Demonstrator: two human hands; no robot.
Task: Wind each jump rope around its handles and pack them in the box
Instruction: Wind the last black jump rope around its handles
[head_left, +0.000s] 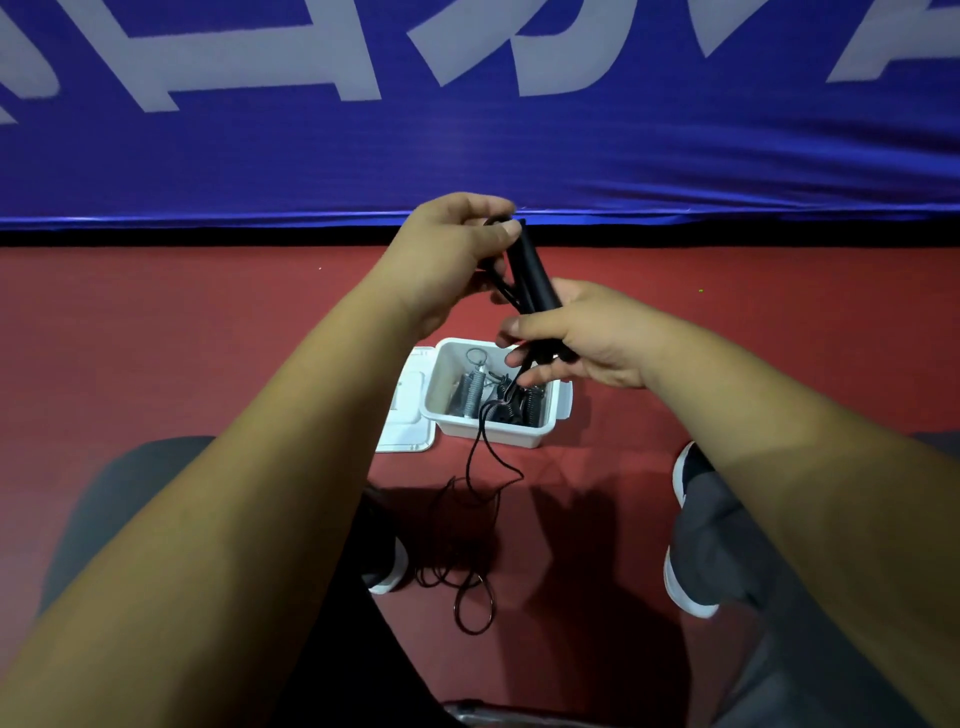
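Forearms reach out over the red floor (208, 338). Left hand (452, 260) pinches the top of two black handles (530, 275); right hand (576, 338) grips their lower ends. One jump rope (457, 566), likely limp and light, trails onto the floor beside one white box (488, 434). Stiff handles look the surest hold.

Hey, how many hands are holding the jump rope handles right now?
2. The left hand grips the handles at their top end; the right hand holds their lower end, over the white box.
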